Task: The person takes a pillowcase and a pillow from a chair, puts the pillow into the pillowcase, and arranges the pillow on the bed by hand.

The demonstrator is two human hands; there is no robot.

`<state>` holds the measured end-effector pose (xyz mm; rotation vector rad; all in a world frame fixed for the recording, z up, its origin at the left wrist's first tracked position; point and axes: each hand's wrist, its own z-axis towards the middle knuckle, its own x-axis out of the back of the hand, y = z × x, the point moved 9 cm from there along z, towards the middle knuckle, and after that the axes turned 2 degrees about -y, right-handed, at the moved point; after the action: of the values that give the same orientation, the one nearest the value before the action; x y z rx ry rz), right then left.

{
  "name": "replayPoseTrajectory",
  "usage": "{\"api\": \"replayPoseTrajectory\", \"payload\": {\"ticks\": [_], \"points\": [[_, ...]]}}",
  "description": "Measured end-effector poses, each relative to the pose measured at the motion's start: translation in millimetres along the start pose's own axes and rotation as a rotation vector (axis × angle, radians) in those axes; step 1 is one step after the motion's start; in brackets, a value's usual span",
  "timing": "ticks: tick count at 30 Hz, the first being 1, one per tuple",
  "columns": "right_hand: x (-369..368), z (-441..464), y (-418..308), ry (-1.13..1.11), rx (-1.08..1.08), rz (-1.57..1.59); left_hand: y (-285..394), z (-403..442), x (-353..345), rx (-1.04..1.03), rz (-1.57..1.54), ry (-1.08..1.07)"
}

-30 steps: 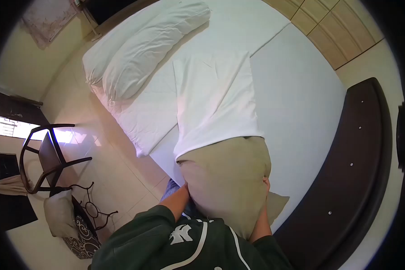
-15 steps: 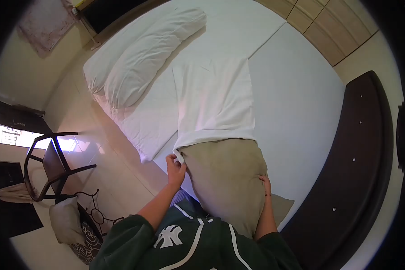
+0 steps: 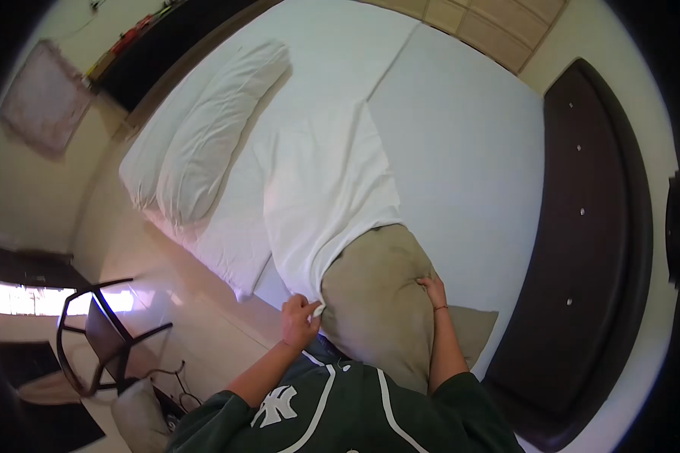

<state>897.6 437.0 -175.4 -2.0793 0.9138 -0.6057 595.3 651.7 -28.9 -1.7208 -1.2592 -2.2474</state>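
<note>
A beige-brown pillow (image 3: pixel 378 302) rests against my body, its far end inside a white pillowcase (image 3: pixel 321 181) that lies spread on the bed. My left hand (image 3: pixel 301 321) pinches the near left edge of the pillowcase, close to the pillow's left side. On the other side, my right hand (image 3: pixel 433 291) grips the pillow's right edge, its fingertips pressed into the fabric. The pillowcase opening slants across the pillow, nearer to me on the left than on the right.
White bolsters (image 3: pixel 204 143) lie along the bed's left side. The bed (image 3: pixel 461 151) has a dark headboard (image 3: pixel 589 249) on the right. A second beige-brown pillow (image 3: pixel 472 332) shows behind my right forearm. A dark chair (image 3: pixel 106 332) stands on the floor at left.
My left hand has drawn the left edge of the pillowcase toward me, further along the pillow. My right hand still grips the pillow's right edge. The camera view has turned.
</note>
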Motion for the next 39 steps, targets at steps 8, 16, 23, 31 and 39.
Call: {"api": "replayPoseTrajectory", "payload": {"ticks": [8,16,23,31,39], "points": [[-46,-40,-61,-0.073,0.191,0.040,-13,125,-33,0.356,-0.370,-0.275],[-87,-76,-114,-0.022,0.283,-0.422,60,255,-90,-0.357,0.073,-0.205],[-97,-80,-125,0.099,0.223,-0.650,147,209,-92,-0.863,0.064,-0.573],[-90,-90,-154,0.343,0.301,-0.505,166,206,-73,-0.585,0.103,-0.460],[-14,-40,-120,0.556,0.203,-0.419,131,167,-54,-0.681,-0.269,-0.486]]}}
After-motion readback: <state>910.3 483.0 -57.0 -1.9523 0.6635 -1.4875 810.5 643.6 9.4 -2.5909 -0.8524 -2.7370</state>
